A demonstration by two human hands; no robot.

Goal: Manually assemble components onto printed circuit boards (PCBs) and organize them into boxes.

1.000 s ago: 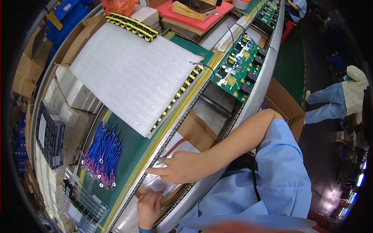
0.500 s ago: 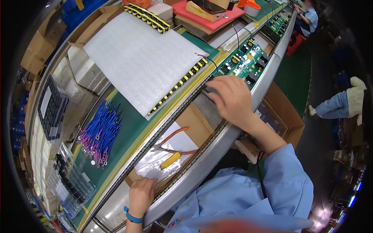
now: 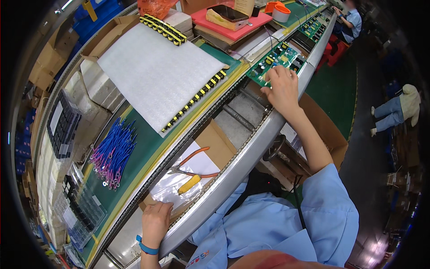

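My right hand (image 3: 283,87) reaches over the near end of a green circuit board (image 3: 265,67) with black, yellow and white components. Its fingers are bent and the thumb stands apart. I cannot tell whether the fingertips touch the board. My left hand (image 3: 155,222), with a blue wristband, closes over the near end of a shallow cardboard box (image 3: 218,138). Inside the box are orange-handled cutting pliers (image 3: 190,157), a yellow-handled tool (image 3: 189,184) and a clear plastic bag (image 3: 165,186).
Beside the track lie blue wires with ring terminals (image 3: 114,150) and a white foam sheet (image 3: 156,76) edged with yellow-black components (image 3: 195,99). Clear trays (image 3: 80,215) stand at left. A metal rail (image 3: 242,166) runs along my side. Another person (image 3: 351,22) sits at the far end.
My right hand has moved away from me, further over the board, uncovering the rollers. The board appears slightly farther along the track. My left hand stays at the box as the view shifts slightly.
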